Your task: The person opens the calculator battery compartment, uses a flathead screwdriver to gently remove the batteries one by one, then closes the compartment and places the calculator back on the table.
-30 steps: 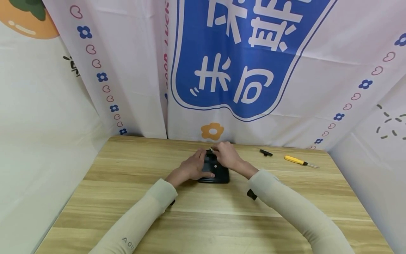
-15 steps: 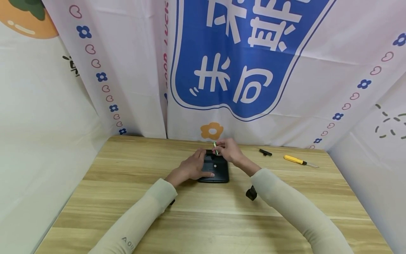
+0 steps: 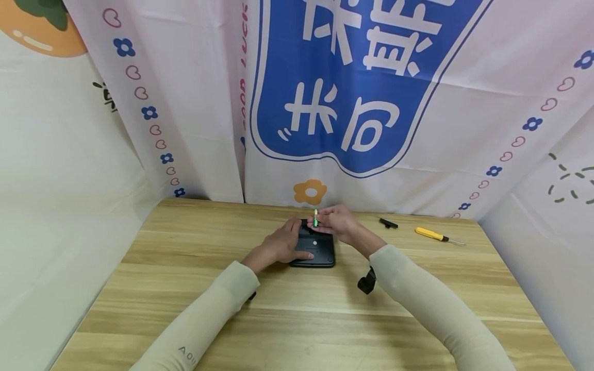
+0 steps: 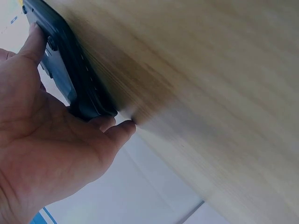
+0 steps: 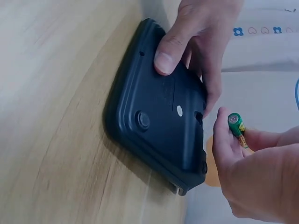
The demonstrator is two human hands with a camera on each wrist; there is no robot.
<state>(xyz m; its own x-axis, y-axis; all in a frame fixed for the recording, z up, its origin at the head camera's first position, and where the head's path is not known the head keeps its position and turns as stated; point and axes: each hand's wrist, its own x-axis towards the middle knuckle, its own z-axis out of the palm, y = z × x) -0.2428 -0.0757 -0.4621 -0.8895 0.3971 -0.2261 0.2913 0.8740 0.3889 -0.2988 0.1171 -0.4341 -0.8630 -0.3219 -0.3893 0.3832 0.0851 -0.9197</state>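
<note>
A flat black device [image 3: 323, 255] with rounded corners lies underside up near the table's back edge. In the right wrist view, its underside [image 5: 156, 105] shows a round foot, a small white sticker and a recess along the far edge. My left hand [image 3: 280, 243] grips it at its left side, thumb on top and fingers at the far edge. Between thumb and fingers, my right hand [image 3: 342, 224] pinches a green battery [image 3: 316, 218] just above the recess end. One flat end of that battery faces the camera in the right wrist view.
To the right on the wooden table [image 3: 195, 330] lie a small black strip with a tab [image 3: 388, 223] and a yellow-handled screwdriver [image 3: 431, 234]. A printed cloth [image 3: 209, 154] hangs right behind the table's back edge.
My right hand has lifted the battery away from the device's far edge, shifted slightly right and turned it upright in view. The left hand and device have stayed in place.
</note>
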